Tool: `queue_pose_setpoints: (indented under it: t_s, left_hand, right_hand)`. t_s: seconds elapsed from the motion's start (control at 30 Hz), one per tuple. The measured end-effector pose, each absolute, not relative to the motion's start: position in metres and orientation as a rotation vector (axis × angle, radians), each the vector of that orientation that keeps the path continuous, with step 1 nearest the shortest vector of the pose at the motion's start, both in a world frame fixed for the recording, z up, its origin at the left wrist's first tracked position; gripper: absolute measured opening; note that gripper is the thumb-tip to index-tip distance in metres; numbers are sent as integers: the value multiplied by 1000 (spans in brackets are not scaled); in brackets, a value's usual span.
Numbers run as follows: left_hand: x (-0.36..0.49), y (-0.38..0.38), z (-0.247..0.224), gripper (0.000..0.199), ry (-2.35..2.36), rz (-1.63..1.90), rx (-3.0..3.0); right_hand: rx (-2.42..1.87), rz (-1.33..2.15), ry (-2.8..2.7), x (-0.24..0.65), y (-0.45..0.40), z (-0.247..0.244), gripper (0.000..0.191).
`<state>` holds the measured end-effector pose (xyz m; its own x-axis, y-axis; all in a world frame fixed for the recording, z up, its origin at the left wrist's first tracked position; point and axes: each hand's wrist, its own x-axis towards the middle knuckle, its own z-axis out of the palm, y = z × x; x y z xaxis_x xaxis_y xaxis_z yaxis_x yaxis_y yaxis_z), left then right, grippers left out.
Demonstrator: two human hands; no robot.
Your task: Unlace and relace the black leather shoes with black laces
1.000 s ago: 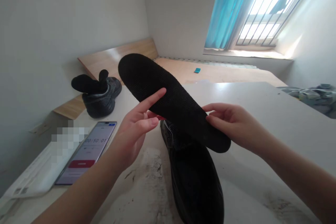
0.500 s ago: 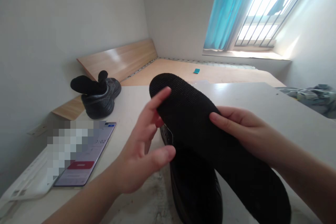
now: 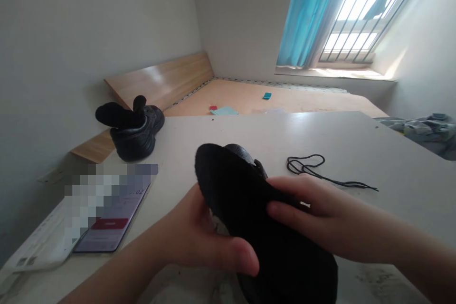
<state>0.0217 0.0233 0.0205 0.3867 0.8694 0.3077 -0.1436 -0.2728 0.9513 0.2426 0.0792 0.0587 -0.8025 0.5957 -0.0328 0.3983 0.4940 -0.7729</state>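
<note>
A black insole (image 3: 245,199) lies over a black shoe (image 3: 239,152), hiding most of it; the shoe's toe shows beyond the insole. My right hand (image 3: 317,213) grips the insole's right edge, thumb on top. My left hand (image 3: 210,242) is curled round the left side of the insole and shoe, its thumb across the near part; its other fingertips are hidden. To the right, a loose black shoelace (image 3: 306,167) lies on the white table (image 3: 256,128).
Another black shoe (image 3: 133,137) with a black insole (image 3: 116,115) sticking out stands at the back left. A phone (image 3: 114,223) lies at the left beside a white packet (image 3: 39,247). Behind the table is a wooden board (image 3: 302,99) with a teal piece (image 3: 267,96).
The insole has come down and nearer, over the shoe, with my right hand lower. My left hand has closed in round its side. The shoelace is now uncovered.
</note>
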Motion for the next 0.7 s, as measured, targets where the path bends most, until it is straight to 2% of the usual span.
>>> queue_pose_setpoints:
  t_s: [0.07, 0.2, 0.23, 0.47, 0.63, 0.7]
  left_hand:
    - [23, 22, 24, 53, 680, 1178, 1603]
    - [28, 17, 24, 78, 769, 1291, 1791]
    - [30, 16, 23, 80, 768, 1312, 1795]
    - [39, 14, 16, 44, 727, 1361, 1572]
    - [49, 17, 15, 46, 613, 1506, 1345]
    - [52, 18, 15, 47, 591, 1538, 1314]
  right_hand:
    - [-802, 987, -2595, 241, 76, 58, 32]
    - [-696, 852, -2695, 236, 73, 55, 36]
    - [-671, 853, -2706, 234, 73, 54, 36]
    - [-665, 798, -2527, 233, 69, 49, 16]
    - [-616, 578, -2395, 232, 57, 51, 63]
    - [-631, 574, -2398, 230, 52, 52, 69]
